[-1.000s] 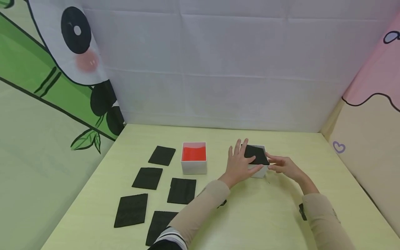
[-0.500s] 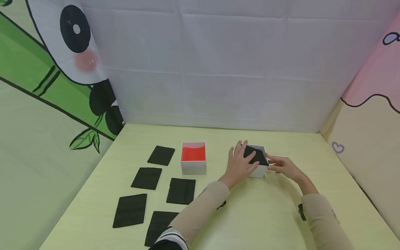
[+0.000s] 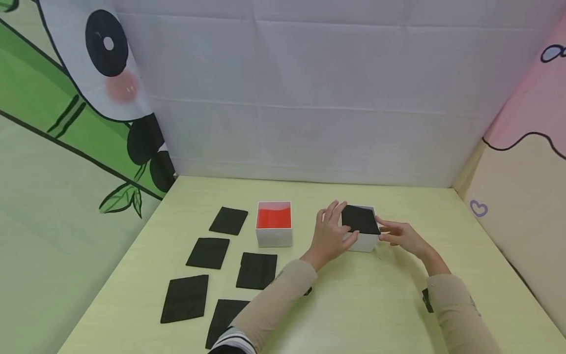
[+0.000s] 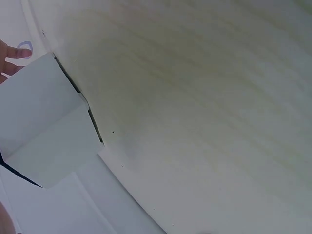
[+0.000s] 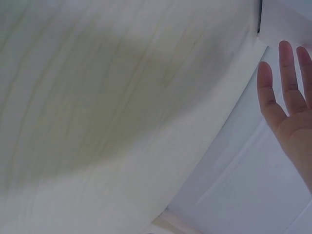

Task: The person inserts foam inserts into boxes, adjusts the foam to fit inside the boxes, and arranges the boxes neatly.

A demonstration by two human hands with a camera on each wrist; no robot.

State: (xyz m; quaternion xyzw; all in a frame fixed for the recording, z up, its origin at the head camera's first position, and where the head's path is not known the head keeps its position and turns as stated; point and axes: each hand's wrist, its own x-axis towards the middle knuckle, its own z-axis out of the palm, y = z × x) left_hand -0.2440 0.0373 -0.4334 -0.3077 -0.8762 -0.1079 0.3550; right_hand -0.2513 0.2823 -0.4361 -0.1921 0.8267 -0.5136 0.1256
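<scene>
On the right half of the table stands a white box (image 3: 364, 242), with a flat black square (image 3: 360, 219) lying over its top. My left hand (image 3: 328, 238) is at the box's left side, fingers extended along the left edge of the black square and thumb near its front edge. My right hand (image 3: 404, 239) rests its fingertips by the box's right side, fingers fairly straight. In the left wrist view the underside and side of the box (image 4: 53, 146) show, with fingertips of the other hand (image 4: 12, 61) behind. The right wrist view shows the right-hand fingers (image 5: 288, 80) extended beside a box wall (image 5: 285, 22).
A second white box (image 3: 274, 237) holding a red sheet (image 3: 275, 218) stands left of the hands. Several black squares lie flat on the pale table's left side, including a front one (image 3: 225, 319) partly covered by the left sleeve (image 3: 274, 305). A white sheet (image 3: 300, 123) hangs behind.
My left hand has drawn back leftward from over the black square, which now shows more fully on the box top. The right hand has stayed at the box's right side.
</scene>
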